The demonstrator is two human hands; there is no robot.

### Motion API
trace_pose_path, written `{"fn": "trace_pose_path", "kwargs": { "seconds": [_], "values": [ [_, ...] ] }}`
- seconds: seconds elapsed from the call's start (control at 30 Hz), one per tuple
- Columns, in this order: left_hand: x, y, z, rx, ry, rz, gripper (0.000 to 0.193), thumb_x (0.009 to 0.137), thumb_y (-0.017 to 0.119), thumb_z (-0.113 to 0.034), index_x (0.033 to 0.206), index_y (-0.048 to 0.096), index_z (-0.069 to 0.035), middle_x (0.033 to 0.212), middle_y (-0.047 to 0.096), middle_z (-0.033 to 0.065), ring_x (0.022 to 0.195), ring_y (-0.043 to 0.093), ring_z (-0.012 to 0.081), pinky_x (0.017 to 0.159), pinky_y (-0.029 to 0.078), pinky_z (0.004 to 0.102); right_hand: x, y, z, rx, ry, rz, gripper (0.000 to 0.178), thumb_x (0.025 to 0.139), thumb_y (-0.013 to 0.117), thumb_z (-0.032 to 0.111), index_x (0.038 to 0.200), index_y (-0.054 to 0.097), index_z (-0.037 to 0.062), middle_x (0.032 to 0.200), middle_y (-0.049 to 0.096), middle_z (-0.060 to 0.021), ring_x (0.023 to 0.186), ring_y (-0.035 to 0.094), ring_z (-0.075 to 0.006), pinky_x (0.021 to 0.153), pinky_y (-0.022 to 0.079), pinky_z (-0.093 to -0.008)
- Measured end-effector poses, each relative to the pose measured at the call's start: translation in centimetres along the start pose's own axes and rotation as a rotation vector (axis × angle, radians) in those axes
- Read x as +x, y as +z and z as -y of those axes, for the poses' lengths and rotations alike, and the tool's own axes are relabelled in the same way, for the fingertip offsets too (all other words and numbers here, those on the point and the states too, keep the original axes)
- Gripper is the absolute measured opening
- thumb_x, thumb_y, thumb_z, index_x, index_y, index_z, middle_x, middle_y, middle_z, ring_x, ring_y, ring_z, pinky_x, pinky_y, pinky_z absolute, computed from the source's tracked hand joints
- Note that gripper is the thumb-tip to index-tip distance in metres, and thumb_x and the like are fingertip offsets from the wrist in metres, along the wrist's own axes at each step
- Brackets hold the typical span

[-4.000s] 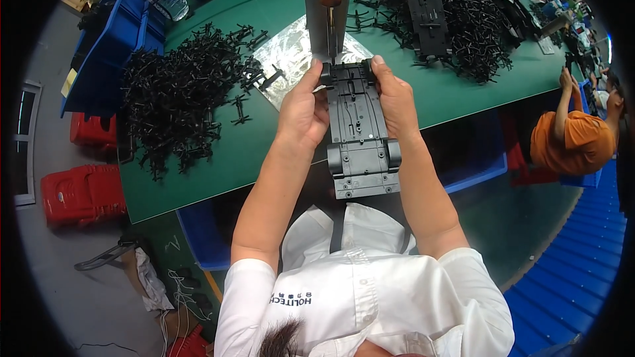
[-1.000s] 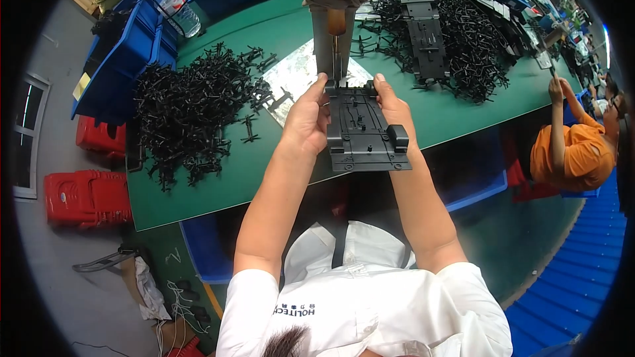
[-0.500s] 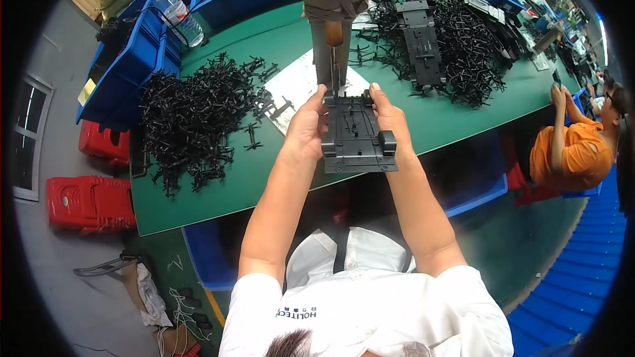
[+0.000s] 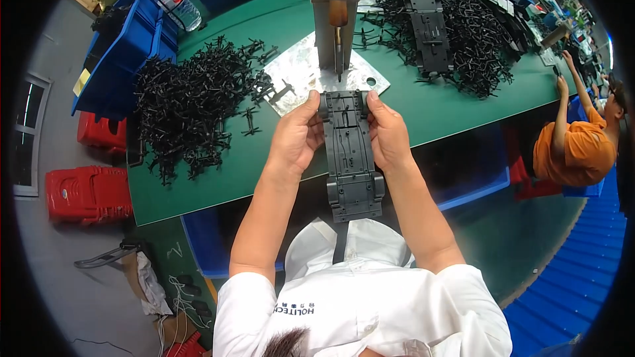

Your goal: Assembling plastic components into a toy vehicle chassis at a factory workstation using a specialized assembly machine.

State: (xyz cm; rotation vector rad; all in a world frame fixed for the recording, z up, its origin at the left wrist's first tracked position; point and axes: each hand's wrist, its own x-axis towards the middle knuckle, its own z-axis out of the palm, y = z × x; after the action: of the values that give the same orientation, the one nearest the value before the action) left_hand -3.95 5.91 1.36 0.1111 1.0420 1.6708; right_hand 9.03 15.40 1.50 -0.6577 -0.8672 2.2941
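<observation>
A black plastic toy-car chassis (image 4: 350, 149) is held lengthwise between my two hands, near the table's front edge. My left hand (image 4: 296, 139) grips its far left side, thumb along the edge. On the far right side my right hand (image 4: 389, 133) is closed the same way. Just beyond the chassis, a vertical screwdriver bit (image 4: 339, 53) with a wooden-coloured collar points down from a cloth-wrapped post. Its tip is apart from the chassis. Below it lies a shiny metal plate (image 4: 370, 69) with a round hole.
Small black axle-like parts (image 4: 188, 109) are heaped on the green table (image 4: 258, 20) at left. Another chassis (image 4: 428, 26) lies on a second heap at right. A water bottle (image 4: 177, 3), blue bins (image 4: 119, 59) and red stools (image 4: 86, 195) stand leftward. A person in orange (image 4: 572, 152) sits at right.
The chassis has come back toward me, out from beneath the screwdriver bit, and its flat face is tilted more fully into view. Both hands moved with it, still gripping.
</observation>
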Motion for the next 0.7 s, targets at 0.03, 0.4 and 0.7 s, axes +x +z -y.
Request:
{"fn": "trace_pose_path", "kwargs": {
  "seconds": [0.03, 0.4, 0.7],
  "values": [
    [0.0, -0.1, 0.0, -0.010, 0.008, -0.010, 0.032, 0.087, 0.059, -0.037, 0.096, 0.061, -0.006, 0.088, 0.064, 0.0045, 0.079, 0.060, 0.0141, 0.071, 0.048, 0.0288, 0.0, -0.1, -0.1, 0.000, 0.018, 0.019, 0.035, 0.094, 0.047, 0.028, 0.102, 0.057, -0.0049, 0.092, 0.062, -0.0109, 0.077, 0.061, -0.0147, 0.068, 0.052, -0.0276],
    [0.1, -0.4, -0.8, 0.000, 0.020, -0.058, 0.032, 0.086, 0.061, -0.035, 0.095, 0.061, -0.005, 0.087, 0.064, 0.0066, 0.076, 0.061, 0.0155, 0.068, 0.048, 0.0287, 1.3, 0.5, -0.4, 0.032, 0.069, 0.008, 0.031, 0.093, 0.049, 0.028, 0.098, 0.059, -0.0018, 0.088, 0.063, -0.0103, 0.073, 0.062, -0.0150, 0.066, 0.054, -0.0280],
    [0.8, -0.5, -1.0, 0.019, 0.102, -0.048, 0.038, 0.085, 0.060, -0.037, 0.101, 0.059, -0.003, 0.092, 0.063, 0.0104, 0.081, 0.060, 0.0184, 0.072, 0.047, 0.0304, 2.0, 0.9, -0.4, 0.036, 0.092, -0.041, 0.032, 0.093, 0.050, 0.025, 0.101, 0.057, -0.0054, 0.090, 0.062, -0.0102, 0.076, 0.061, -0.0148, 0.067, 0.051, -0.0280]
  ]
}}
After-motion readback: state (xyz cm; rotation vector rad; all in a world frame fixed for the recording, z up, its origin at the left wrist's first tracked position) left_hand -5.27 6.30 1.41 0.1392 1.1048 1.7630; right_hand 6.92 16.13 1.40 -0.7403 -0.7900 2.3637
